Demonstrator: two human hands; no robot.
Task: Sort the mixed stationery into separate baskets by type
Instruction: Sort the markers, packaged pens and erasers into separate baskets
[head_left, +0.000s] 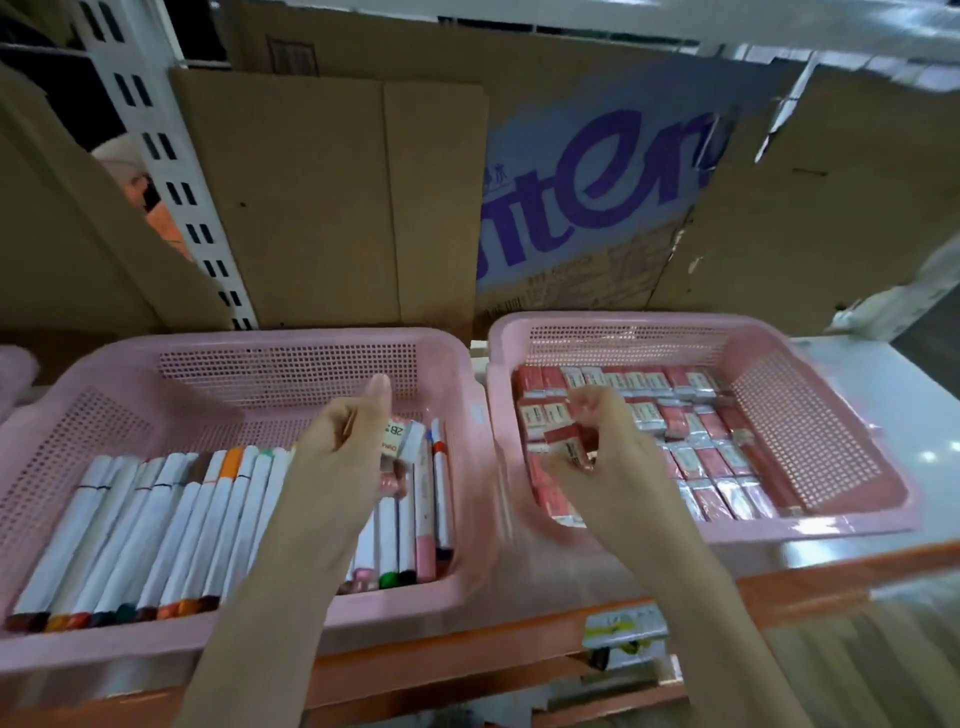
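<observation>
Two pink plastic baskets with perforated mesh walls sat side by side on a glossy white shelf (883, 384) edged in orange, with flat brown cardboard (332, 197) standing behind them. The left basket (104, 384) held long white markers (156, 525) with coloured caps, laid in a row. The right basket (810, 415) was packed with small rectangular erasers (696, 447) in red and white shiny wrappers. Your left hand (337, 457) gripped an eraser (402, 441) marked 2B over the markers, thumb raised. Your right hand (602, 457) pinched a wrapped eraser (563, 439) above the right basket's near-left corner.
</observation>
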